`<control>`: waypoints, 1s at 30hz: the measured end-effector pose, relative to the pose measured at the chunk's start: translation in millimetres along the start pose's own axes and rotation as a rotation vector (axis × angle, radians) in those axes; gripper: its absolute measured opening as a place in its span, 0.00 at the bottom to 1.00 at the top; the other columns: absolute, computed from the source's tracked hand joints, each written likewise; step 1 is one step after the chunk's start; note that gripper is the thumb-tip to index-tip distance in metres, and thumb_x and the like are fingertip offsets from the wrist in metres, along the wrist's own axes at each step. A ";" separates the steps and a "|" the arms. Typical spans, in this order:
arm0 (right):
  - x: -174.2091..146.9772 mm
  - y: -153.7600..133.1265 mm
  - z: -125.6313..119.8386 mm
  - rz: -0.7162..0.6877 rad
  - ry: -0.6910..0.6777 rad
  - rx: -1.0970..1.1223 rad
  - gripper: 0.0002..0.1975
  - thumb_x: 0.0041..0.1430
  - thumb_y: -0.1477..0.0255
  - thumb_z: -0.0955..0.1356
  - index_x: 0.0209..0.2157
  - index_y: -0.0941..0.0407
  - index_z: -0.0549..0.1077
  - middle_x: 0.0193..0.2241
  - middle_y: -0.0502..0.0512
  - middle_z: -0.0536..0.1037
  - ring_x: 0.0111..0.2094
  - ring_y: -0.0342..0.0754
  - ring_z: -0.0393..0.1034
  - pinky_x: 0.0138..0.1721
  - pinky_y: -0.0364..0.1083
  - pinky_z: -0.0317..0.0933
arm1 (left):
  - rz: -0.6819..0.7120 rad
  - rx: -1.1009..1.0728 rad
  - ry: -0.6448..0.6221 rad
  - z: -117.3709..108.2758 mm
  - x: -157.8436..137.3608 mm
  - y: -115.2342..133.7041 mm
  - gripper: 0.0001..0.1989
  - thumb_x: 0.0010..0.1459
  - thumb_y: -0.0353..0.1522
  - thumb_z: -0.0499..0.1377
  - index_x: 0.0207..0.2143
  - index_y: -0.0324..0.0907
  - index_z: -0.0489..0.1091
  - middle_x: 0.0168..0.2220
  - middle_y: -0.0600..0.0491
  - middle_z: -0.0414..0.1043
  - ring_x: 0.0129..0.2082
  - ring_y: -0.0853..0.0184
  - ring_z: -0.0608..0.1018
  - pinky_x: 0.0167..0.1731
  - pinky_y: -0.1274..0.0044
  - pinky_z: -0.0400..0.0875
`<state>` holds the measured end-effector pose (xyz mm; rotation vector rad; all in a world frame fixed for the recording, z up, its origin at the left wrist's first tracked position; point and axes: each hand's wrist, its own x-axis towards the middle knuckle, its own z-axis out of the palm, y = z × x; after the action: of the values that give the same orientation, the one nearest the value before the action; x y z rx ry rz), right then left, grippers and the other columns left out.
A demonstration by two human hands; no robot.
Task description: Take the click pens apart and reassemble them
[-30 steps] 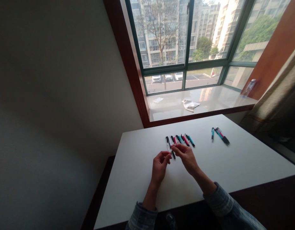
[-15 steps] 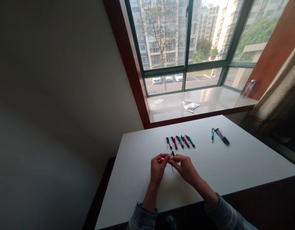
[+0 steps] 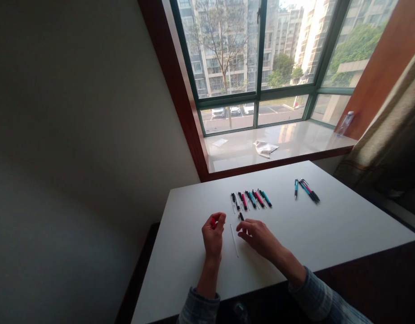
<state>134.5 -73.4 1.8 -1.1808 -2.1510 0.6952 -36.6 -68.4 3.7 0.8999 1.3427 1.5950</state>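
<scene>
My left hand (image 3: pixel 213 234) is closed around a red pen barrel (image 3: pixel 213 222), most of it hidden by the fingers. To the right, my right hand (image 3: pixel 257 234) is held low over the table with thumb and forefinger apart and nothing between them. Just beyond its fingertips lies a small black pen part (image 3: pixel 241 217). A thin, pale pen refill (image 3: pixel 234 240) rests on the table between the two hands. Farther back is a row of pen parts, with black pieces, thin refills, red barrels (image 3: pixel 257 198) and teal barrels (image 3: pixel 267 198).
Several whole pens (image 3: pixel 308 191) lie on the right of the white table (image 3: pixel 345 220), beside a single teal pen (image 3: pixel 296 189). Behind, the window sill holds a crumpled cloth or paper (image 3: pixel 265 148) and a clear bottle (image 3: pixel 345 123). A wall stands on the left.
My hands have drawn apart, the left one moving left with the red barrel. The refill that hung at the fingers now lies on the table, and my right hand has opened.
</scene>
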 end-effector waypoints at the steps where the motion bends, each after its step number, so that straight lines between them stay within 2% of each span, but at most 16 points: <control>1: -4.0 -1.8 0.3 -0.055 -0.023 0.004 0.09 0.66 0.77 0.69 0.43 0.52 0.81 0.39 0.55 0.82 0.37 0.49 0.77 0.39 0.45 0.69 | 0.000 -0.002 0.005 0.1 -0.1 0.0 0.25 0.45 0.50 0.73 0.33 0.38 0.76 0.23 0.60 0.63 0.20 0.76 0.59 0.20 0.81 0.56; 3: -12.2 -5.7 4.7 -0.161 -0.078 -0.020 0.15 0.66 0.82 0.68 0.44 0.50 0.81 0.43 0.53 0.80 0.41 0.49 0.76 0.43 0.45 0.70 | 0.002 -0.004 0.017 0.2 -0.1 0.0 0.25 0.46 0.50 0.73 0.33 0.38 0.76 0.23 0.60 0.62 0.21 0.76 0.59 0.22 0.81 0.58; 6: -19.0 -9.3 14.5 -0.245 -0.133 -0.088 0.16 0.66 0.84 0.66 0.43 0.51 0.81 0.42 0.53 0.80 0.41 0.49 0.75 0.44 0.45 0.70 | 0.001 -0.014 0.025 0.0 0.6 -0.8 0.25 0.46 0.49 0.73 0.33 0.38 0.76 0.24 0.59 0.63 0.21 0.76 0.59 0.22 0.81 0.58; 12: -8.6 -2.6 14.3 -0.278 -0.139 -0.174 0.13 0.68 0.83 0.65 0.39 0.56 0.79 0.38 0.56 0.79 0.39 0.50 0.73 0.42 0.46 0.70 | 0.003 -0.006 0.036 -1.7 1.0 -4.0 0.25 0.46 0.50 0.73 0.34 0.38 0.76 0.25 0.59 0.65 0.22 0.75 0.60 0.21 0.81 0.57; 18: -0.8 10.0 6.9 -0.300 -0.112 -0.240 0.11 0.69 0.82 0.66 0.38 0.56 0.78 0.36 0.55 0.78 0.37 0.50 0.70 0.38 0.46 0.69 | -0.004 -0.023 0.034 -2.9 1.2 -4.6 0.26 0.45 0.50 0.73 0.35 0.38 0.76 0.24 0.59 0.65 0.21 0.76 0.60 0.21 0.82 0.55; 25: 0.2 16.6 2.9 -0.286 -0.095 -0.263 0.10 0.68 0.82 0.66 0.36 0.56 0.78 0.35 0.55 0.78 0.36 0.51 0.69 0.39 0.48 0.69 | -0.002 -0.028 0.016 -2.3 2.5 -5.0 0.27 0.44 0.51 0.74 0.35 0.37 0.77 0.24 0.59 0.64 0.20 0.78 0.58 0.19 0.82 0.54; 27: 0.5 16.1 2.3 -0.284 -0.093 -0.255 0.10 0.68 0.82 0.66 0.37 0.56 0.79 0.35 0.55 0.79 0.37 0.51 0.70 0.39 0.48 0.70 | -0.007 -0.023 0.015 -2.5 2.2 -4.7 0.27 0.45 0.50 0.73 0.35 0.37 0.77 0.24 0.59 0.64 0.20 0.78 0.58 0.19 0.82 0.54; 30: 0.3 12.7 -1.5 -0.280 -0.036 -0.159 0.11 0.68 0.81 0.66 0.45 0.54 0.78 0.40 0.56 0.80 0.40 0.52 0.73 0.40 0.49 0.72 | -0.029 0.008 -0.013 -1.9 0.7 -2.9 0.26 0.46 0.50 0.73 0.35 0.38 0.78 0.25 0.57 0.67 0.21 0.76 0.60 0.21 0.81 0.56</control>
<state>142.5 -67.0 -5.7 -0.9221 -2.3769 0.4328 -38.2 -68.2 0.6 0.8906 1.3481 1.5604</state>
